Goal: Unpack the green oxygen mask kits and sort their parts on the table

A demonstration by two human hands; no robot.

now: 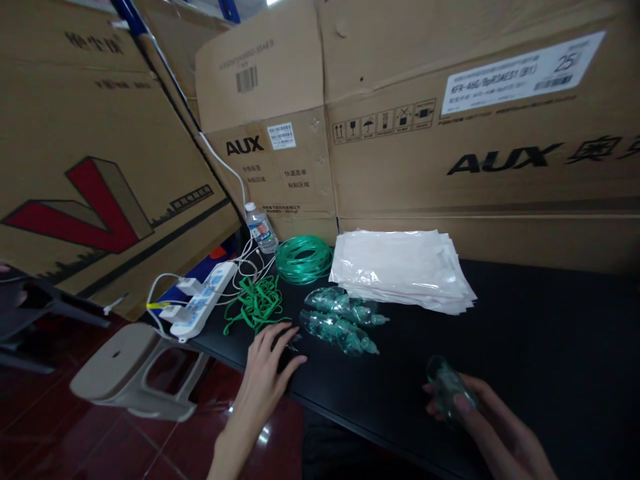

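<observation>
My right hand (483, 410) grips a translucent green oxygen mask (447, 390), slightly blurred, over the right part of the black table. My left hand (270, 363) is near the table's front edge, its thumb and fingers apart. Its fingertips hover at or touch some small shiny pieces (295, 341), too small to make out. Just beyond it lies a tangle of green elastic straps (257, 303). Two more clear green oxygen masks (340, 332) rest side by side to the right of my left hand, their connectors pointing right.
Behind the masks are a coil of green tubing (304, 260) and a stack of white plastic bags (400, 267). A power strip (205, 303) with white cables and a water bottle (261, 230) stand left. Large cardboard boxes (390, 173) wall the back; a plastic stool (117, 363) is below.
</observation>
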